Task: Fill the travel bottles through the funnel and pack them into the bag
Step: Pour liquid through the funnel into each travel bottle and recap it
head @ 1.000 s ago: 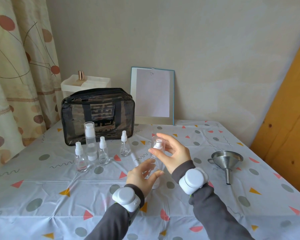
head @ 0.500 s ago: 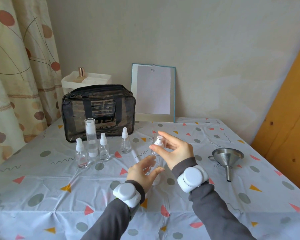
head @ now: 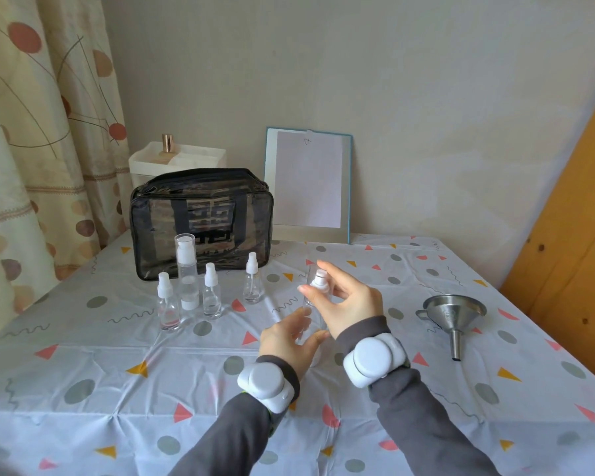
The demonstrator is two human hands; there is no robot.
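Spray bottle (head: 310, 300) held upright between both hands; base hidden.
Lower body gripped by left hand (head: 289, 338), fingers curled round it.
Cap end pinched by right hand (head: 347, 304) fingertips.
Funnel (head: 454, 310) laid on side on table (head: 117, 372), well right of right fingers.
Four bottles (head: 211, 293) stood left of left fingers; bag (head: 201, 221) placed just behind them.

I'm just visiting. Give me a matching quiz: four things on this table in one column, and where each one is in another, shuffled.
Things:
1 funnel
2 bag
3 clipboard
4 nearest bottle

Places:
A propped against the wall
B held by the left hand and right hand
C behind the small bottles
D alone, right of the hands

Pairs: 1-D, 2-C, 3-A, 4-B
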